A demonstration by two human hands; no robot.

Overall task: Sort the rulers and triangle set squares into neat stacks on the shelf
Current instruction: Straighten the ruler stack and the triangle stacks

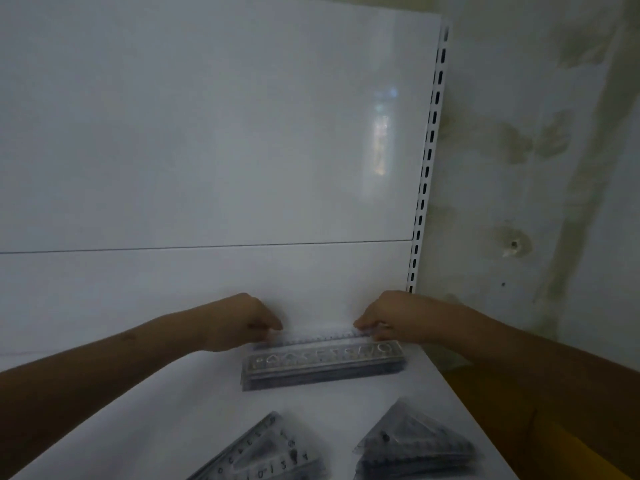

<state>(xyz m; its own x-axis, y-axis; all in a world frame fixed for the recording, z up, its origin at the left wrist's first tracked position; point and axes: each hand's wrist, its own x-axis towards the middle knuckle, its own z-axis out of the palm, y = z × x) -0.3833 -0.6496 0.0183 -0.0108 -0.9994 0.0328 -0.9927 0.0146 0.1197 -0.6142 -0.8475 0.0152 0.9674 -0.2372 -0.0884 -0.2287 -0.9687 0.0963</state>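
Left hand (239, 323) and right hand (394, 320) are pinching opposite ends of a clear ruler (317, 336), fingers curled, at the far side of the white shelf (173, 403). It is lying just behind the ruler stack (323, 367). Two set-square stacks (270, 455) (412, 445) are sitting nearer.

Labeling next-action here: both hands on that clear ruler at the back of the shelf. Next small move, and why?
Probably lower the clear ruler and square it onto the ruler stack. The left hand and right hand pinch its ends, and it sits just behind the stack's back edge, roughly parallel; whether it already touches is unclear.
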